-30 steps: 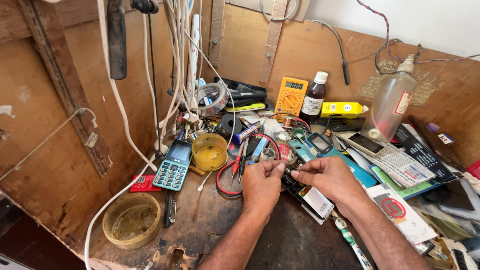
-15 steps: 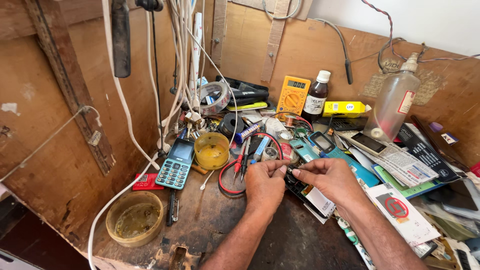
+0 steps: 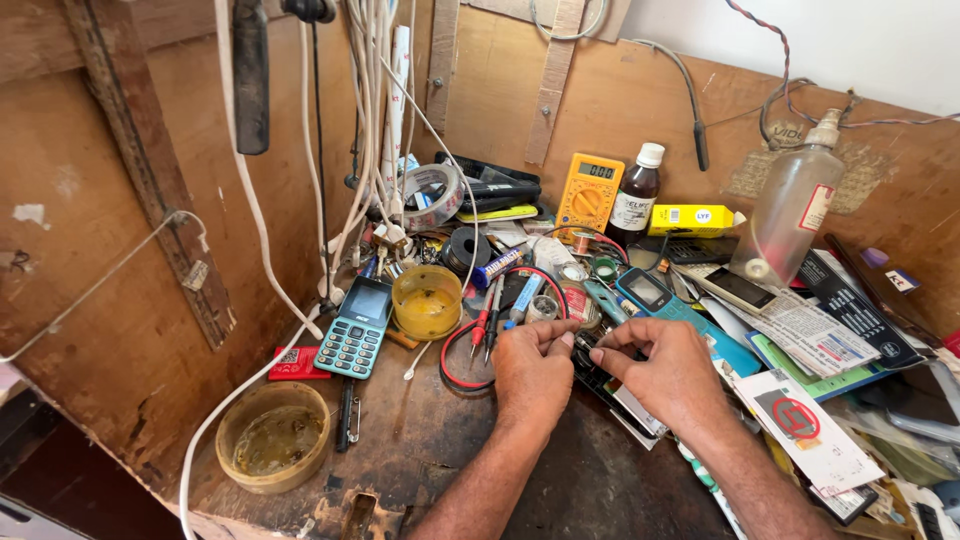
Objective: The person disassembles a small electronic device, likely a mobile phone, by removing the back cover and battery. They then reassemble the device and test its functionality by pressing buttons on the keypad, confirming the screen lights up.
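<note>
Head view: left hand [image 3: 535, 365] and right hand [image 3: 665, 375] knuckles-up, fingertips together.

- Your left hand [image 3: 533, 368] is bare: no glove, no ring, no watch or band at the wrist.
- Your right hand [image 3: 668, 372] is bare as well, with nothing worn on the fingers or the wrist.
- Your fingernails are cut short and carry no polish.
- Both of your forearms show uncovered right down to the bottom edge of the view; no sleeve or cuff reaches into it.
- Fine hair shows along both of your forearms.
</note>
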